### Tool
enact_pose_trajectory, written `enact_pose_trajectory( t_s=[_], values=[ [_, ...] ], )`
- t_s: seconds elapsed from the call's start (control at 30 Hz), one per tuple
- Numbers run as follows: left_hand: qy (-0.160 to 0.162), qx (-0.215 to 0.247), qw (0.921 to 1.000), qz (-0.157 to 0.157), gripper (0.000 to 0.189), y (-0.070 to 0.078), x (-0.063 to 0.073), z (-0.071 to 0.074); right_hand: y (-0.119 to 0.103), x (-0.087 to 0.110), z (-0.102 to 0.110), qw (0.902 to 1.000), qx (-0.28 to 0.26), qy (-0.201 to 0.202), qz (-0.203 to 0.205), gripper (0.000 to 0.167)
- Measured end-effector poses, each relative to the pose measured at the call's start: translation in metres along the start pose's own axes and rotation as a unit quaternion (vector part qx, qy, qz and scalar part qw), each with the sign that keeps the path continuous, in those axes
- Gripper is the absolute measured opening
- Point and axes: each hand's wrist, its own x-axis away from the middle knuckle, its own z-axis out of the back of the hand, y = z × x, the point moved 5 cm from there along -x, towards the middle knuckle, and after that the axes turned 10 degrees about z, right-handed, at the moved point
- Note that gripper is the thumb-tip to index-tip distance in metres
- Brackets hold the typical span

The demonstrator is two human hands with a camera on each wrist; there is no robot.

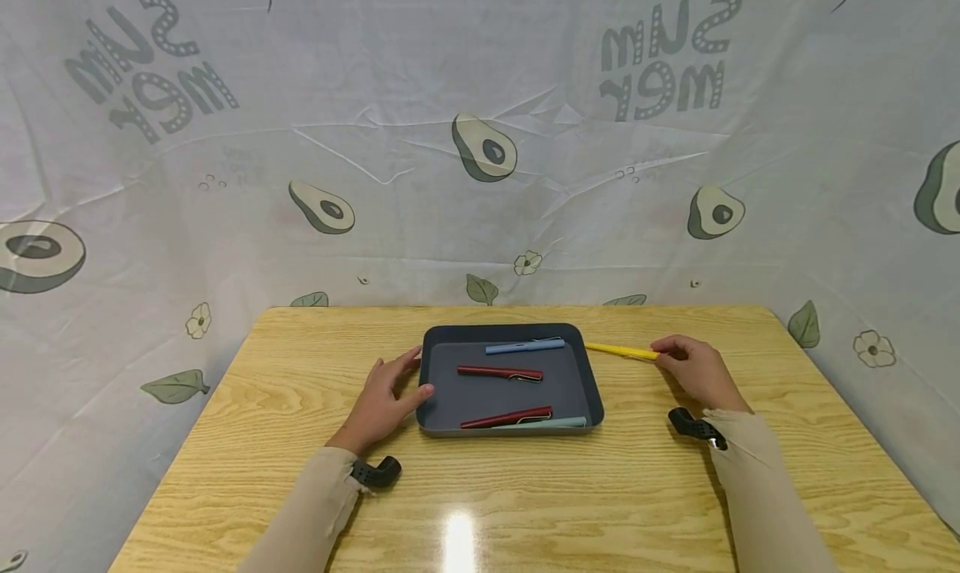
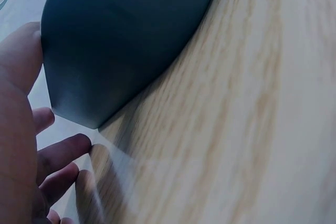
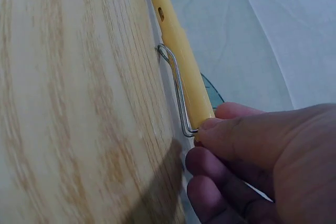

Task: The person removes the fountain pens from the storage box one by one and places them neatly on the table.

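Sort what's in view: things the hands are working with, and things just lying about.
In use: yellow pen, pinched by the right hand; dark tray, touched by the left hand.

Lying about: blue pen, two red pens, grey pen, all in the tray.

Even, bright overhead lighting — a white glare patch sits on the near edge of the tabletop (image 1: 459, 541) in the head view. Shadows are soft and short beneath the tray (image 1: 427, 427) and both hands. Wide-angle distortion bows the backdrop (image 1: 480, 139) at the frame edges. Both wrist views are soft — wood grain smears with blur, and the close fingers (image 2: 58, 153) lie out of focus.
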Motion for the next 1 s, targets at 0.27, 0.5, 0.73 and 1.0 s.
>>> enact_pose_trajectory(
  t_s=[0.27,0.5,0.73,1.0],
  values=[
    [0.001,0.003,1.0000,-0.007,0.075,0.001,0.000,0.001,-0.004,0.000,0.005,0.9997,-0.010,0.020,-0.013,0.028],
    [0.003,0.001,0.9999,-0.010,0.075,0.001,-0.001,0.000,-0.010,0.001,0.008,0.9997,-0.007,0.023,-0.005,0.029],
    [0.000,0.001,0.9999,-0.010,0.075,0.000,-0.002,0.000,-0.024,0.000,0.011,0.9991,0.004,0.026,0.034,0.030],
    [-0.002,0.003,0.9999,-0.010,0.075,0.002,0.000,0.001,-0.049,-0.003,0.012,0.9981,0.007,0.030,0.053,0.032]
  ],
)
